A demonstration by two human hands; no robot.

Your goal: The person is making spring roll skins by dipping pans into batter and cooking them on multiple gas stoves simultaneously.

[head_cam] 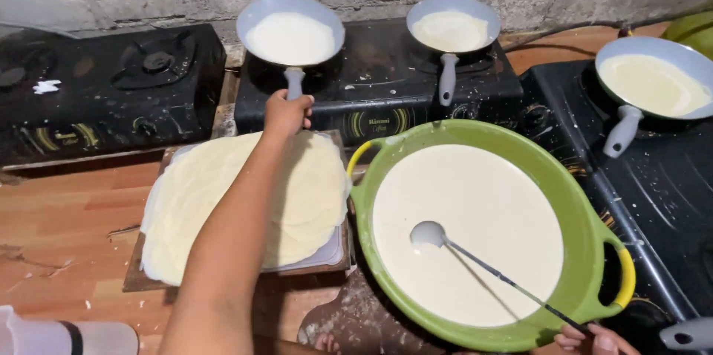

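Note:
My left hand (286,114) reaches forward and grips the grey handle (295,79) of a light-blue pan (250,17) that sits on a black stove and is coated with pale batter. At the bottom right, my right hand (590,341) holds the end of a thin metal ladle (429,234). The ladle's bowl rests in white batter inside a big green basin (581,210) with yellow handles. Under my left forearm a stack of thin pale crepes (186,199) lies on a tray over a wooden board.
Two more batter-filled pans sit on burners: one in the middle (454,3), one at the right (672,47). A black stove (111,88) stands bare at the left. A grey handle (687,334) pokes in at the bottom right and a clear container (59,337) at the bottom left.

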